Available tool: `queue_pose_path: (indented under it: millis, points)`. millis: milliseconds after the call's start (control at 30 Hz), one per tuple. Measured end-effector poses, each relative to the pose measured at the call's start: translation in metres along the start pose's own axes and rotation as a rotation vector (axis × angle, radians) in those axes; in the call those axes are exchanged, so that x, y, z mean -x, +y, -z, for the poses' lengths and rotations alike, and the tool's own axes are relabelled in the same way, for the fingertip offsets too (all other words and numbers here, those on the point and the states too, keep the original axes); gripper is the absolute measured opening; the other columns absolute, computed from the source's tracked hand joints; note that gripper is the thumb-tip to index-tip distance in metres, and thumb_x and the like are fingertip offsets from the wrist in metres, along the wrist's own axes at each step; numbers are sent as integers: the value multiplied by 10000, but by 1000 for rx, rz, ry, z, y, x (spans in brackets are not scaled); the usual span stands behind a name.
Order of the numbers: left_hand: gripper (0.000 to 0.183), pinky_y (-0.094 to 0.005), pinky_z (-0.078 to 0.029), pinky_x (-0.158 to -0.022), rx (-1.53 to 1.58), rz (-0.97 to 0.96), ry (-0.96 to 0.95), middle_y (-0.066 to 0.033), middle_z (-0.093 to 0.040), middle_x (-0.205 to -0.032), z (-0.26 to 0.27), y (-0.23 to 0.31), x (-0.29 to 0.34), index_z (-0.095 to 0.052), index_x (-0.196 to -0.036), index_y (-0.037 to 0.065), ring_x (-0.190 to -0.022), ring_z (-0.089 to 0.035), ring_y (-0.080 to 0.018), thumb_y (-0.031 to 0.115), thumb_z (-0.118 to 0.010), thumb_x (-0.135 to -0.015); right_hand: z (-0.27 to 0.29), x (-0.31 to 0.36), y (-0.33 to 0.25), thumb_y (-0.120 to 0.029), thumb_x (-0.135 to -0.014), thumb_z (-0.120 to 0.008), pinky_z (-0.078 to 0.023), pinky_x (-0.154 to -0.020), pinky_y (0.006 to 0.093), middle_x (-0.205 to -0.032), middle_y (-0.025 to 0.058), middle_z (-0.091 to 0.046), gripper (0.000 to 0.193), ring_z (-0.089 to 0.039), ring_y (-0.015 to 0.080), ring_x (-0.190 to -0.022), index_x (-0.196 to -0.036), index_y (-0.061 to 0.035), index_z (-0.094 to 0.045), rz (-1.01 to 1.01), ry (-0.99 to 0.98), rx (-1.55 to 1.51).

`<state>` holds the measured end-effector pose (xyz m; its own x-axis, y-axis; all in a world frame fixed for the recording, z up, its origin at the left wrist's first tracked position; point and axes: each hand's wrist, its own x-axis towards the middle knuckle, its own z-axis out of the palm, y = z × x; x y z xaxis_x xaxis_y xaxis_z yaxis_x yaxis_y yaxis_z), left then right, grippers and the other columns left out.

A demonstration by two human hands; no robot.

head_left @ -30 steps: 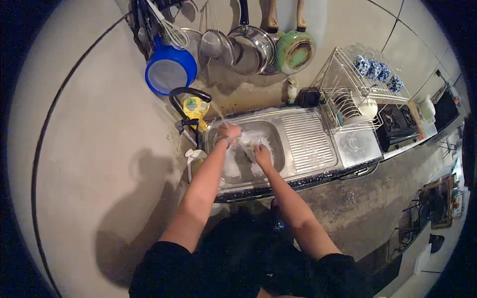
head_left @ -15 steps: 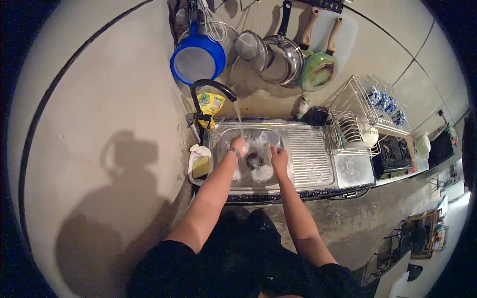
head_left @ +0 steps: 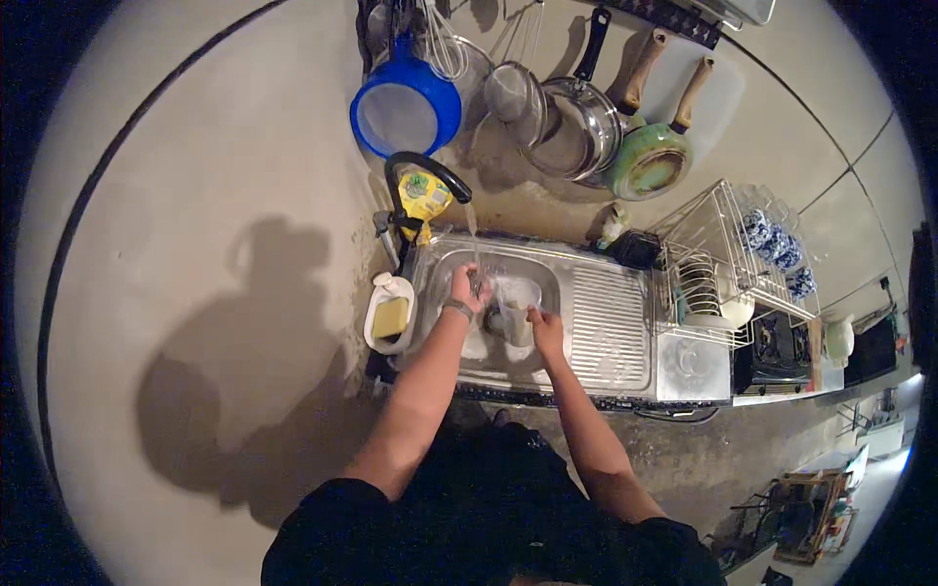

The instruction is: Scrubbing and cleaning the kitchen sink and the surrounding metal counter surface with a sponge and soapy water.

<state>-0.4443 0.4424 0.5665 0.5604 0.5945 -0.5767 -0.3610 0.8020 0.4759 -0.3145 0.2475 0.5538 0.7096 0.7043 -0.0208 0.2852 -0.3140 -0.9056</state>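
Note:
At the steel sink [head_left: 557,322], my left hand [head_left: 467,287] is held palm up beneath the stream of water, its fingers apart. The water runs down from a black curved faucet [head_left: 430,161]. My right hand [head_left: 547,332] is closed on the side of a clear plastic jug [head_left: 518,298], perhaps by its handle. The jug is tilted over the basin, next to the left hand. White suds lie in the basin around the drain, which the jug partly covers.
Left of the basin sits a white dish with a yellow sponge [head_left: 391,317]. A yellow pouch [head_left: 424,197] stands behind the faucet. The ribbed drainboard [head_left: 611,332] leads to a wire dish rack [head_left: 699,283] and a stove [head_left: 777,313]. Pans and a blue strainer [head_left: 405,107] hang above.
My right hand has brought the jug lower and toward the middle of the basin, over the drain. The left hand has turned palm up under the water. The view has shifted slightly.

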Motion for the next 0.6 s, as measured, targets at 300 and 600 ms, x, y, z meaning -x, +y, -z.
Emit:
queue_pose_path:
  millis: [300,600]
  points:
    - [170,-466,-528,-860,-552,-780,-108,-93,-645,-885,59,-33,-32,-603,-981,31,-914,-627,-287,190,-634,-929,53,9,-4,-345,-938,-603,-390,-565,296,-615,43,-560,396,-501,129,-591,-768,8,-662,-201,-86,-396]
    - [381,-635,-395,-1053,707,-27,-124,-132,-556,-1054,-13,-42,21,-534,-1215,107,-943,-584,-317,205,-707,-890,80,13,30,-222,-944,-595,-352,-537,256,-647,-3,-539,259,-463,93,-577,-812,-14,-673,-175,-137,-468]
